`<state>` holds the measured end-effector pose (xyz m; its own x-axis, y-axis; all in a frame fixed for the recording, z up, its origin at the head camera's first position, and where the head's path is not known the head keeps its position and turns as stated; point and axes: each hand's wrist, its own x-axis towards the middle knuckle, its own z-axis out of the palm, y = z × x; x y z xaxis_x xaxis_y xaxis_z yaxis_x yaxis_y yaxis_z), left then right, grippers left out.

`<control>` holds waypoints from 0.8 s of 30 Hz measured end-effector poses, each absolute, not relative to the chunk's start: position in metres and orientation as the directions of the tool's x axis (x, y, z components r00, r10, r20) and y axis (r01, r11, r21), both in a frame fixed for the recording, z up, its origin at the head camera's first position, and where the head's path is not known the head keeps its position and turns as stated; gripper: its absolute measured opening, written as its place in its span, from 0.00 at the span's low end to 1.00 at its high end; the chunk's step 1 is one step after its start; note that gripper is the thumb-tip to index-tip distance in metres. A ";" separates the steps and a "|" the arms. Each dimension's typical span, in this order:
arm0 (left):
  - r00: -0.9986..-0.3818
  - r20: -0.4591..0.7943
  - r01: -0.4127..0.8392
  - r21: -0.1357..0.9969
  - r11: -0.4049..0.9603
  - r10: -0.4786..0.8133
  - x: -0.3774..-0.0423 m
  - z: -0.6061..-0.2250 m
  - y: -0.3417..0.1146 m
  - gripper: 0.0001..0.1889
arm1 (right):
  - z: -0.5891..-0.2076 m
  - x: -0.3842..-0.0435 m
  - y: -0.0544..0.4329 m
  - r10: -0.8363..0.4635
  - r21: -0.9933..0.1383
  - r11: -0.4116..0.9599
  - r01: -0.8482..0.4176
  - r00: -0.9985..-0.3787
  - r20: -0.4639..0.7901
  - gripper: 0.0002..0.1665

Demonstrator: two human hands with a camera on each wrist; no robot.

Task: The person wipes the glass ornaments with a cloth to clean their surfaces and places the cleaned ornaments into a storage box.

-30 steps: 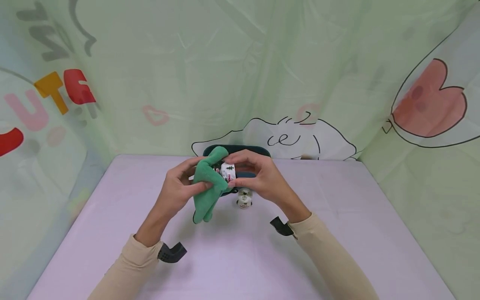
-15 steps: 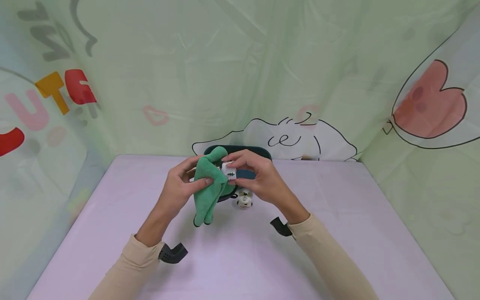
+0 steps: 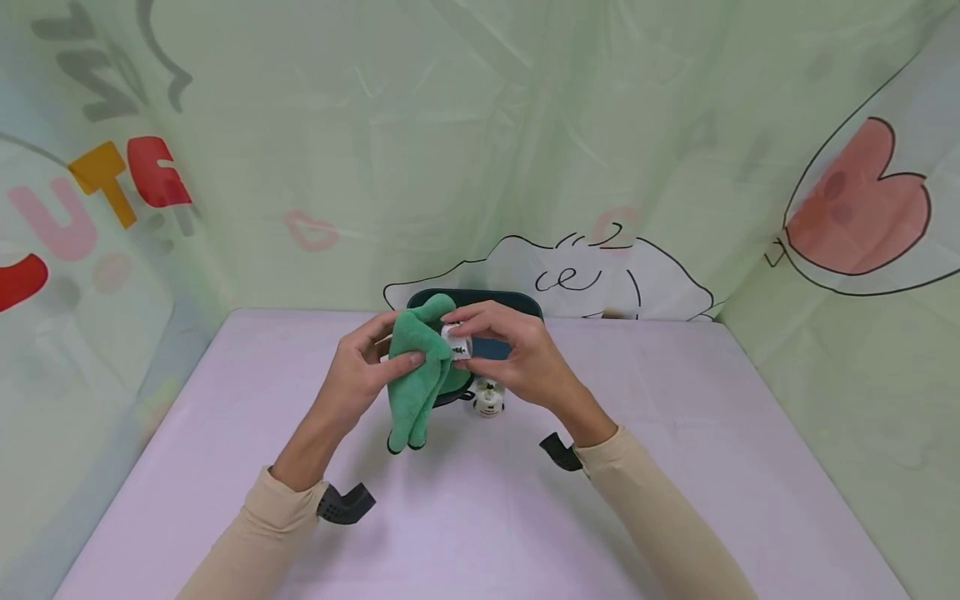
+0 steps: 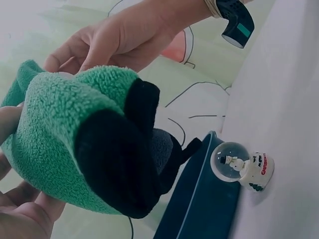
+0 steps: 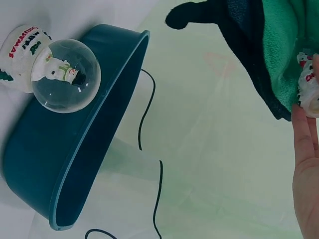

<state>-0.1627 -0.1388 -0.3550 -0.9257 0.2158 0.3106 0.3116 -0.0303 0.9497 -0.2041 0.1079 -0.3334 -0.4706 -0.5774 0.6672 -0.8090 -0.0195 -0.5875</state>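
In the head view, my left hand (image 3: pixel 358 371) grips a green plush cloth (image 3: pixel 411 375) with dark trim, its thumb on the front and its loose part hanging down. Against the cloth, my right hand (image 3: pixel 528 348) pinches the white base (image 3: pixel 459 343) of a small snow globe. The cloth hides the globe's other end. In the right wrist view the held snow globe (image 5: pixel 309 84) shows white and red figures beside the green pile. A second snow globe (image 5: pixel 65 74), with a snowman inside, stands upright on the table, touched by neither hand.
A dark teal tub (image 3: pixel 525 303) sits behind the hands at the table's back edge; the second snow globe stands just in front of it. The pale table (image 3: pixel 637 467) stretches to both sides. Printed curtains (image 3: pixel 465 150) rise behind and beside it.
My right hand has turned the held snow globe's base, so its lettering has gone from view and a tree print faces out. The cloth's hanging end has dropped slightly.
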 end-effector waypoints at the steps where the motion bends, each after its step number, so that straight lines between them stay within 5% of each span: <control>1: -0.923 0.316 0.318 0.948 -0.031 0.220 -0.163 -0.355 -0.139 0.27 | -0.334 -0.204 0.108 -0.573 -0.595 -0.020 -0.803 -0.479 0.665 0.26; 13: -0.857 0.460 0.469 0.883 -0.016 0.235 -0.162 -0.359 -0.139 0.30 | -0.331 -0.197 0.109 -0.526 -0.757 0.022 -0.653 -0.652 0.547 0.26; 24: -0.762 0.583 0.620 0.783 0.057 0.282 -0.163 -0.359 -0.138 0.31 | -0.327 -0.194 0.109 -0.499 -0.811 0.104 -0.576 -0.736 0.459 0.19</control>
<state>-0.1628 -0.1382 -0.3591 -0.7621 0.2815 0.5830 0.6198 0.0567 0.7827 -0.1942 0.1092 -0.3266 -0.7356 -0.4986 0.4585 -0.5758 0.1037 -0.8110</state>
